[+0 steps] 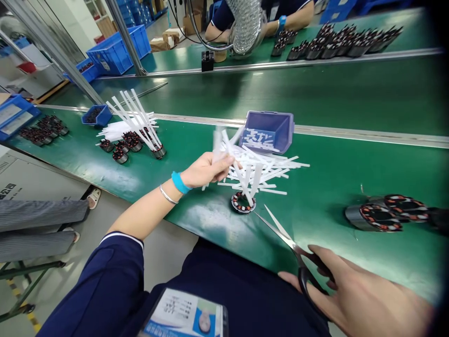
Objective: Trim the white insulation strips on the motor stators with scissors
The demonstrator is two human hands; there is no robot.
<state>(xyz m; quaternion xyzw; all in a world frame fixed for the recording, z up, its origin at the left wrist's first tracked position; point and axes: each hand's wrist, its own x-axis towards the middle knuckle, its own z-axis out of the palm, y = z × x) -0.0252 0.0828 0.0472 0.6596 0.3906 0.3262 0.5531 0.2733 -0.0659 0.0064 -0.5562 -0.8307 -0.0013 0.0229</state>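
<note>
My left hand (212, 169) is closed on a white strip (218, 142), blurred by motion, above a loose pile of white strips (270, 164). Just below and to its right sits a motor stator (242, 203), a ring with dark and orange windings, with a few white strips standing up out of it. In my right hand (358, 285) is a pair of scissors (286, 238) with black handles. Their blades are apart and point toward the stator, with nothing seen between them.
A purple bin (268, 128) of short white pieces stands behind the pile. Two larger stators (380, 218) lie at the right. On the left are a stator holding long strips (158, 150), small stators (130, 140) and a blue bin (96, 115). A co-worker's arm (294, 18) rests across the belt.
</note>
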